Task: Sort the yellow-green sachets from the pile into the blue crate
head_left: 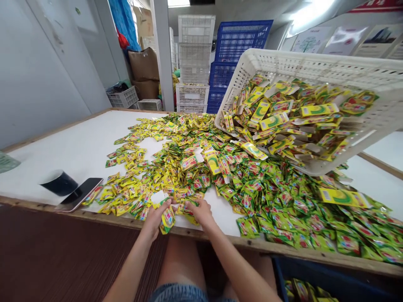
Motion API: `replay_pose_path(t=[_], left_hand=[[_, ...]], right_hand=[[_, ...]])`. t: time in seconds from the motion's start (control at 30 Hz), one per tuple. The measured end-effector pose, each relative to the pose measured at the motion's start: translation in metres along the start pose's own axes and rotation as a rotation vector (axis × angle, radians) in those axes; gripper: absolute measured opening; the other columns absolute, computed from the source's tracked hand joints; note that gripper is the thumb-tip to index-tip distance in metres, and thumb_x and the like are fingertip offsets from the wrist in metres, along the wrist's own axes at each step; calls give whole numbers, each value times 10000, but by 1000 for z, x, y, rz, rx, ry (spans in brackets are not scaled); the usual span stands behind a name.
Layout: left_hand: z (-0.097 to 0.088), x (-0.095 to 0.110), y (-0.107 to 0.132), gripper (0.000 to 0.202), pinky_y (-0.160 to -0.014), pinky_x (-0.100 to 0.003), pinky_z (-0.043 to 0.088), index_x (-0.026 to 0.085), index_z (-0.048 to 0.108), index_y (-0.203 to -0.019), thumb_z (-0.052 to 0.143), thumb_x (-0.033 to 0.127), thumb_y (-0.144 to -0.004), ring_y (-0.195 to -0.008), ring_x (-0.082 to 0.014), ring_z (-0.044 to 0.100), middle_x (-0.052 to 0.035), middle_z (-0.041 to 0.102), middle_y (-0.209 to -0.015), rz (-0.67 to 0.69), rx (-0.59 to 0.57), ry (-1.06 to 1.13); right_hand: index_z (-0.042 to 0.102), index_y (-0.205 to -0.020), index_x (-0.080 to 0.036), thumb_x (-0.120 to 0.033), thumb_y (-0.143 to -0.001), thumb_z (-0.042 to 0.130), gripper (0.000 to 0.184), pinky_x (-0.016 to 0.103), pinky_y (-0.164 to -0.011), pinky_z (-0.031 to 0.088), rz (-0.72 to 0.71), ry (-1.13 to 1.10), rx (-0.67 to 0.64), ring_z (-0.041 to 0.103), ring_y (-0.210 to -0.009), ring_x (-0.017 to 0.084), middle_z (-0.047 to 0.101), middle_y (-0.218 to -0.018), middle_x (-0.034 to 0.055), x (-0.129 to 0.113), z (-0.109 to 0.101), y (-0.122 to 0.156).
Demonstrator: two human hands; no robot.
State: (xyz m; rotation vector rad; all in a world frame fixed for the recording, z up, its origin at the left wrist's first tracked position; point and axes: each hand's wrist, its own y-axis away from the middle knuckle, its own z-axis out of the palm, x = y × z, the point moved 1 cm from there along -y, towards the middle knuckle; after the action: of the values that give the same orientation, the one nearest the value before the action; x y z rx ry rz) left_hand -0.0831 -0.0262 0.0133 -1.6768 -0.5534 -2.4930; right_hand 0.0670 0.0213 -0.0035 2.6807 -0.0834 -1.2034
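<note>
My left hand (155,219) is closed round a small yellow-and-green carton (168,219), tilted over the table's front edge. A white flap (159,197) stands up beside the thumb. Just to the right, my right hand (202,212) has its fingers bent and pinched on a yellow sachet (182,207), partly covered by the fingertips. Yellow sachets (126,188) lie spread ahead and to the left. Green sachets (283,209) with red fruit pictures are heaped to the right. Several cartons with loose flaps, such as one yellow carton (212,161), rest on the pile.
A tilted white plastic basket (315,63) spills cartons onto the white table (85,138). A dark cup (59,183) and a phone (80,193) are at the left front edge. Below the right edge stands a blue bin (283,268). Stacked crates (195,54) rise behind.
</note>
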Motion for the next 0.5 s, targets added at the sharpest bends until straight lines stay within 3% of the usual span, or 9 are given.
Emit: replay_pose_path(t=[0.07, 0.17, 0.33, 0.5], left_hand=[[3, 1, -1, 408, -574, -278, 503, 110, 643, -926, 727, 346, -604, -578, -176, 653, -62, 705, -728, -3, -16, -22], [5, 1, -2, 432, -603, -296, 500, 106, 656, -913, 739, 363, -576, -615, -199, 663, -82, 712, -764, 4, -26, -40], [0, 0, -4, 464, -727, -329, 488, 91, 673, -926, 740, 384, -572, -743, -238, 667, -106, 720, -769, -22, -48, -102], [6, 0, -1, 369, -662, -274, 497, 111, 685, -905, 717, 347, -622, -706, -197, 664, -110, 713, -844, -258, -280, -56]], right_hand=[[663, -908, -197, -475, -714, 565, 353, 404, -764, 364, 36, 94, 128, 498, -979, 323, 593, -1025, 129, -1, 11, 8], [658, -916, -211, -377, -739, 571, 258, 424, -803, 320, -68, 202, 259, 460, -1004, 321, 576, -1040, 127, -6, 23, 13], [647, -832, -205, -331, -746, 567, 172, 420, -829, 292, -141, 98, 277, 470, -984, 291, 610, -960, 87, -5, 26, 9], [611, -751, -184, -374, -740, 543, 202, 339, -790, 357, -164, -191, 197, 532, -863, 217, 633, -843, 41, 7, 9, 6]])
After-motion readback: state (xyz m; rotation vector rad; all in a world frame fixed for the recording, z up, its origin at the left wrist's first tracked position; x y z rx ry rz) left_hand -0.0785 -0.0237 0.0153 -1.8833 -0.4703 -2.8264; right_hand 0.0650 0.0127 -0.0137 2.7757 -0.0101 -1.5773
